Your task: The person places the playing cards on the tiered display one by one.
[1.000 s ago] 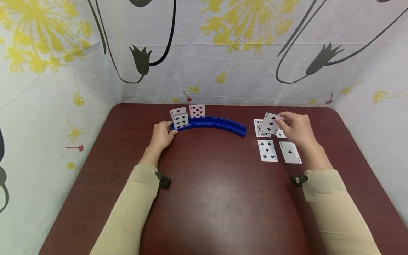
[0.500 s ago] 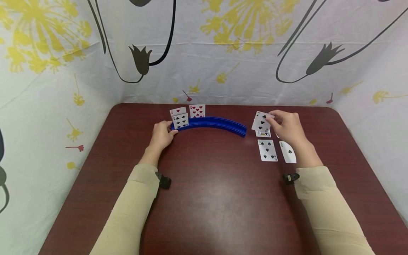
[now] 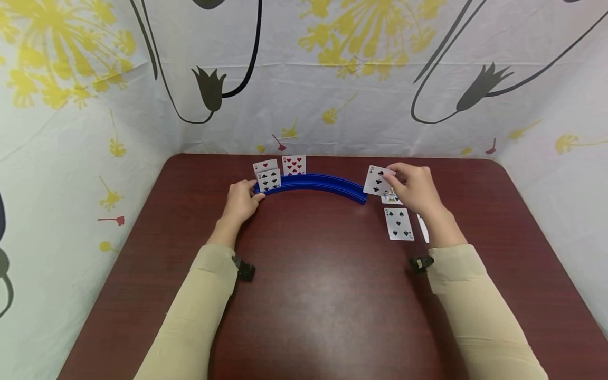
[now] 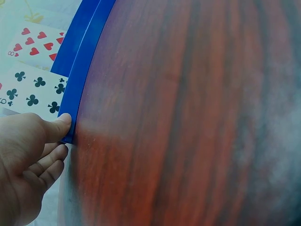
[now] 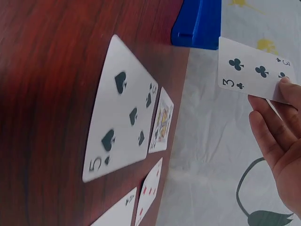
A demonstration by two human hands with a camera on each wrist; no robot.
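Observation:
My left hand [image 3: 240, 202] grips the left end of a curved blue card holder [image 3: 328, 183], its thumb on the front edge. In the holder stand the six of clubs [image 4: 35, 89], a heart card [image 3: 265, 165] partly behind it, and the eight of hearts [image 3: 294, 165]. My right hand [image 3: 415, 187] pinches the three of clubs [image 5: 256, 70] by one edge, raised beside the holder's right end. Below and right of it lie the five of spades [image 5: 124, 113] and a face card [image 5: 162, 122], which the three of clubs partly covers in the head view.
A diamond card [image 5: 149, 192] and an ace [image 5: 120, 212] also lie face up on the dark red wooden table [image 3: 323, 295], largely hidden by my right hand in the head view. A patterned white cloth [image 3: 361, 126] hangs right behind the table's far edge.
My right hand has moved left with the three of clubs, from over the face card to the holder's right end. The left hand and the holder have stayed in place.

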